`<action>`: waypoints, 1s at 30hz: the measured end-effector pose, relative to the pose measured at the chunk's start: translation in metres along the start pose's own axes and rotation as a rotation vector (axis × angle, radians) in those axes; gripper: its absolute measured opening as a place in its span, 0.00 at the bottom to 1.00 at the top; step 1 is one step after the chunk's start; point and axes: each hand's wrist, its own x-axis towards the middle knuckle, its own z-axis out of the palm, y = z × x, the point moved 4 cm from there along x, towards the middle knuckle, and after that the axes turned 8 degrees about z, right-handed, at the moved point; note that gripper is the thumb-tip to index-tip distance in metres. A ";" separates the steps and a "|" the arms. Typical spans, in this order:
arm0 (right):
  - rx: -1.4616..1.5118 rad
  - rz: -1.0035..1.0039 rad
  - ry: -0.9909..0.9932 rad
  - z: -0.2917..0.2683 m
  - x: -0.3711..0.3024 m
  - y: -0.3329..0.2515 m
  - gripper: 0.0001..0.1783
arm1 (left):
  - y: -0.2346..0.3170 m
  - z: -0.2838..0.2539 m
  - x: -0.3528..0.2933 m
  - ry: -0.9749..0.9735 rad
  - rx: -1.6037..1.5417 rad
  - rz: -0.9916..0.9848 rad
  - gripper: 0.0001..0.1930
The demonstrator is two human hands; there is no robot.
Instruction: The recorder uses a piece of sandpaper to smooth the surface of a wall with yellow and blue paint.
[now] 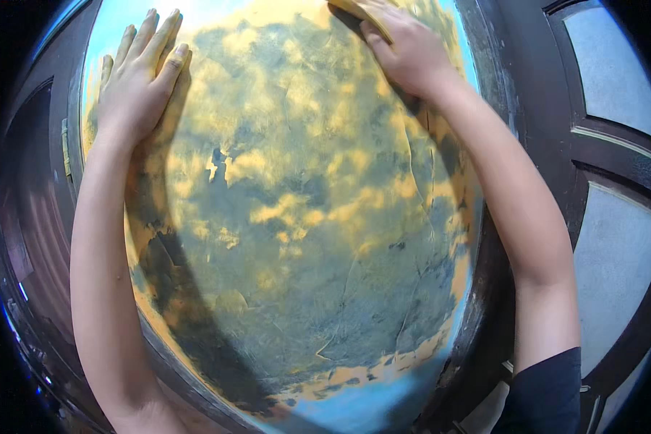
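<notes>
A tall wall panel (296,217) fills the middle of the view, its blue paint worn into patches of yellow and dark grey-green. My left hand (139,76) lies flat against it at the upper left, fingers together and pointing up, holding nothing. My right hand (405,47) presses a thin yellowish-brown sheet or pad (362,16) against the panel at the top; only the pad's edge shows under the fingers. Both forearms reach up from the lower edge.
A dark wooden frame (495,87) borders the panel on the right. Beyond it is a dark door (615,166) with pale frosted panes. A dark wooden door or frame (32,217) stands on the left. Blue paint remains along the panel's lower edge (362,409).
</notes>
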 end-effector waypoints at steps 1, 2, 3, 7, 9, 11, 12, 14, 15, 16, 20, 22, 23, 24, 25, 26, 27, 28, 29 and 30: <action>0.023 -0.014 0.001 -0.005 0.000 -0.004 0.25 | -0.001 0.000 -0.001 0.013 -0.014 0.004 0.29; 0.245 0.115 0.021 -0.016 -0.003 -0.013 0.24 | -0.003 0.003 -0.004 -0.002 0.024 0.003 0.28; 0.246 0.117 0.017 -0.008 -0.002 -0.010 0.24 | -0.005 0.005 -0.006 -0.006 0.022 0.004 0.28; 0.075 0.050 0.077 -0.001 -0.002 -0.009 0.23 | 0.000 0.004 -0.003 -0.001 0.034 0.007 0.28; -0.007 -0.031 -0.024 -0.003 -0.004 -0.005 0.23 | 0.001 0.005 -0.003 -0.034 0.046 -0.002 0.28; 0.063 0.010 0.025 -0.006 -0.002 -0.009 0.24 | 0.000 0.004 -0.004 0.010 -0.003 0.008 0.29; 0.026 0.122 -0.018 -0.003 0.001 -0.008 0.25 | -0.001 0.005 -0.003 -0.005 0.042 0.004 0.29; -0.058 0.198 0.030 0.009 0.001 -0.010 0.26 | 0.000 0.005 -0.004 -0.009 0.055 0.007 0.28; -0.059 0.197 0.028 0.008 0.000 -0.009 0.26 | 0.000 0.005 -0.005 -0.013 0.072 0.009 0.28; -0.024 0.161 -0.002 0.008 0.000 -0.013 0.26 | -0.005 0.004 -0.008 -0.018 0.082 0.002 0.28; 0.090 0.115 -0.020 -0.012 0.001 -0.020 0.24 | -0.012 -0.005 -0.009 -0.049 0.008 -0.004 0.27; -0.073 0.199 -0.002 -0.009 0.004 0.011 0.23 | 0.050 -0.072 0.028 -0.467 -0.281 -0.241 0.31; -0.066 0.189 -0.007 -0.006 0.001 0.000 0.23 | 0.044 -0.075 0.022 -0.472 -0.276 -0.251 0.31; -0.039 0.107 0.003 -0.002 -0.001 -0.017 0.23 | 0.037 -0.076 0.017 -0.476 -0.256 -0.255 0.31; -0.020 0.026 0.018 -0.001 -0.002 -0.027 0.23 | 0.033 -0.077 0.015 -0.473 -0.241 -0.257 0.31; -0.088 0.061 -0.011 0.011 -0.005 -0.023 0.24 | 0.032 -0.079 0.014 -0.471 -0.240 -0.260 0.31; -0.089 0.059 -0.009 0.008 -0.001 -0.020 0.24 | 0.031 -0.081 0.014 -0.474 -0.240 -0.261 0.31; -0.112 0.052 -0.019 0.003 0.001 -0.013 0.24 | 0.034 -0.080 0.013 -0.479 -0.249 -0.259 0.31; -0.136 0.047 -0.030 0.001 0.003 -0.007 0.25 | 0.036 -0.077 0.014 -0.478 -0.257 -0.255 0.31; -0.058 0.106 -0.026 0.002 0.006 0.001 0.25 | 0.038 -0.075 0.016 -0.460 -0.270 -0.246 0.31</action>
